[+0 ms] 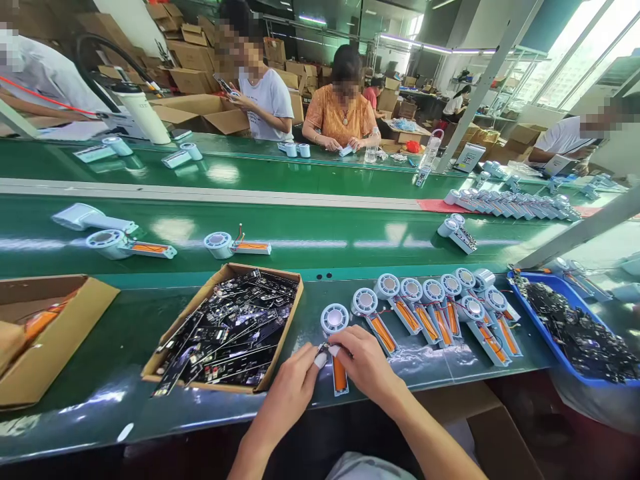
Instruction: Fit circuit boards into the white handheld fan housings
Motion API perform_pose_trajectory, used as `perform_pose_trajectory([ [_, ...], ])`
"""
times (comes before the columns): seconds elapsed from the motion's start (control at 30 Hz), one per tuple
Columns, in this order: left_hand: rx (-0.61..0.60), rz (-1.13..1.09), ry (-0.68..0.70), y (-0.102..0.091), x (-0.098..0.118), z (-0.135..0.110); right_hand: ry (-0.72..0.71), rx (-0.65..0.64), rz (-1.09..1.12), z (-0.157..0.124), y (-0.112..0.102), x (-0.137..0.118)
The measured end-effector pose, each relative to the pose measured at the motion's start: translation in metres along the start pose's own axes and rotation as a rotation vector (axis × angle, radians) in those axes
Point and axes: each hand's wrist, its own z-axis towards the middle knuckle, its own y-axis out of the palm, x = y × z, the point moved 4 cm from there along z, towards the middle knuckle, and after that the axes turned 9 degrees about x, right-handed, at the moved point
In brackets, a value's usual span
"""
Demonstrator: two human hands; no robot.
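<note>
In front of me a pale-blue handheld fan body lies on the bench, its round head away from me and its orange battery showing in the handle. My left hand and my right hand meet over the neck of this fan. Both have their fingers pinched together around a small dark piece, mostly hidden by the fingertips. White covers wrap some fingertips. To the left, a cardboard tray holds many black circuit boards. Right of my hands lie several similar fan bodies with batteries and red wires.
A blue tray of dark parts stands at the right, an open cardboard box at the left. Beyond runs a green conveyor carrying fan bodies. Co-workers are on the far side. A slanted metal post rises at right.
</note>
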Motion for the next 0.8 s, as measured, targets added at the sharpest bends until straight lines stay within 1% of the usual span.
perform_pose_trajectory([
  [0.07,-0.029,0.003,0.022,-0.004,0.001,0.003,0.010,-0.027,0.048,0.002,-0.003,0.001],
  [0.17,-0.084,0.015,0.049,-0.006,0.004,0.006,-0.026,-0.101,0.111,0.005,-0.006,0.000],
  [0.23,-0.129,0.015,0.066,-0.006,0.005,0.007,-0.047,-0.130,0.115,0.006,-0.006,0.000],
  [0.3,-0.159,-0.002,0.074,-0.006,0.006,0.007,-0.058,-0.119,0.105,0.006,-0.004,0.000],
  [0.37,-0.156,-0.026,0.075,-0.006,0.005,0.007,-0.051,-0.091,0.116,0.006,-0.002,0.001],
  [0.43,-0.135,-0.022,0.055,-0.006,0.002,0.007,-0.002,-0.082,0.157,0.006,-0.003,0.003],
  [0.5,-0.076,0.016,0.002,-0.007,-0.004,0.005,0.103,-0.087,0.223,0.005,-0.008,0.005],
  [0.57,-0.003,0.061,-0.066,-0.007,-0.011,0.001,0.227,-0.057,0.252,0.000,-0.018,0.008],
  [0.63,0.058,0.086,-0.146,-0.006,-0.016,-0.004,0.310,-0.031,0.221,-0.009,-0.028,0.008],
  [0.67,0.075,0.086,-0.176,-0.005,-0.017,-0.007,0.329,-0.047,0.196,-0.014,-0.031,0.007],
  [0.73,0.104,0.067,-0.198,-0.004,-0.017,-0.012,0.349,-0.144,0.195,-0.025,-0.028,0.003],
  [0.77,0.114,0.052,-0.180,-0.003,-0.015,-0.013,0.359,-0.192,0.221,-0.030,-0.024,0.002],
  [0.8,0.123,0.037,-0.144,-0.002,-0.013,-0.014,0.368,-0.211,0.253,-0.032,-0.020,0.001],
])
